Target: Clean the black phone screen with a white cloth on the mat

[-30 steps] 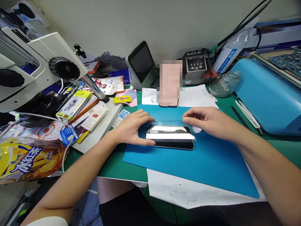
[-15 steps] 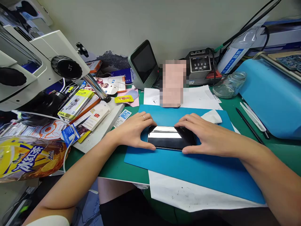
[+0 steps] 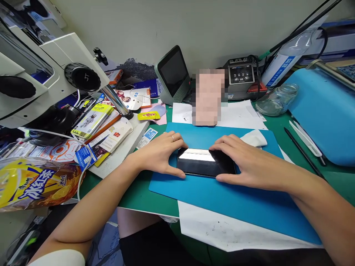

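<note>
A black smartphone (image 3: 203, 166) lies lengthwise on the blue mat (image 3: 194, 190), its glossy screen up and reflecting a white band of light. My left hand (image 3: 163, 153), with a ring on one finger, grips the phone's left end, thumb on the near edge and fingers on the far edge. At the other end, my right hand (image 3: 235, 160) holds it the same way. A folded white cloth (image 3: 254, 138) lies just behind my right hand.
A microscope (image 3: 69, 70) rises at the left over boxes and a drink bottle (image 3: 41, 184). Behind the mat are a small display (image 3: 173, 72), a blurred pink upright object (image 3: 208, 98) and a soldering station (image 3: 240, 75). A glass jar (image 3: 277, 99), tweezers (image 3: 305, 138) and a blue case (image 3: 321, 118) are right.
The whole view has shifted slightly, so things appear a little farther right. Both hands keep their hold on the smartphone, whose screen reflection has changed a little.
</note>
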Demonstrator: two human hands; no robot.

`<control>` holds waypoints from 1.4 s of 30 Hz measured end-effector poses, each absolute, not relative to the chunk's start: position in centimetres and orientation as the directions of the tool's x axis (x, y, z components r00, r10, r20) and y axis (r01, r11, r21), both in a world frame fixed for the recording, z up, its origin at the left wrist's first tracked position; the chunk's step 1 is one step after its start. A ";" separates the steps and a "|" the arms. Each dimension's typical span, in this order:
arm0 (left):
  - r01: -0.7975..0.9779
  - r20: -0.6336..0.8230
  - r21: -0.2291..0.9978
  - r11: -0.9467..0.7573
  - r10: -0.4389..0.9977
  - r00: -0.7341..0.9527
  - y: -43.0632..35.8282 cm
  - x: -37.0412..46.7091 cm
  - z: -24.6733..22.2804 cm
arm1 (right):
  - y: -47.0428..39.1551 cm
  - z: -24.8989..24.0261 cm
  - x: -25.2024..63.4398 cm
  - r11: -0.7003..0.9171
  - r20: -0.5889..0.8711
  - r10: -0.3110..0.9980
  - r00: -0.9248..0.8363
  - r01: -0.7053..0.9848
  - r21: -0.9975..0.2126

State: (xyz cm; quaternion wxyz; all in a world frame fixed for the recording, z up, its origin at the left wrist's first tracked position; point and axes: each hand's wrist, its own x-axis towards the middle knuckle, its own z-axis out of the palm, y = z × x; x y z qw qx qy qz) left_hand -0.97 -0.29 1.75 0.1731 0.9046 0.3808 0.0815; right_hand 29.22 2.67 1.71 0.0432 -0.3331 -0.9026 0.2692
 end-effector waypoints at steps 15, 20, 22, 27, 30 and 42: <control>0.642 0.027 0.413 -0.645 0.714 0.700 -0.1 -1.1 1.5 | 2.6 1.6 29.4 0.660 -0.066 0.620 -0.782 0.565 -0.496; 0.650 0.013 0.405 -0.643 0.715 0.699 -0.1 -1.0 1.5 | 2.6 1.4 29.5 0.654 -0.083 0.618 -0.782 0.570 -0.498; 0.655 0.009 0.398 -0.642 0.717 0.697 -0.1 -0.9 1.5 | 2.6 1.5 29.5 0.656 -0.076 0.617 -0.783 0.566 -0.499; 0.656 0.019 0.397 -0.642 0.721 0.693 -0.1 -1.0 1.4 | 2.5 1.7 29.4 0.662 -0.087 0.615 -0.783 0.574 -0.483; 0.652 0.019 0.401 -0.644 0.717 0.697 -0.1 -0.9 1.4 | 2.5 1.7 29.4 0.660 -0.102 0.617 -0.780 0.584 -0.473; 0.654 0.017 0.391 -0.647 0.716 0.698 0.0 -0.9 1.5 | 2.3 1.3 29.7 0.683 -0.067 0.607 -0.792 0.563 -0.466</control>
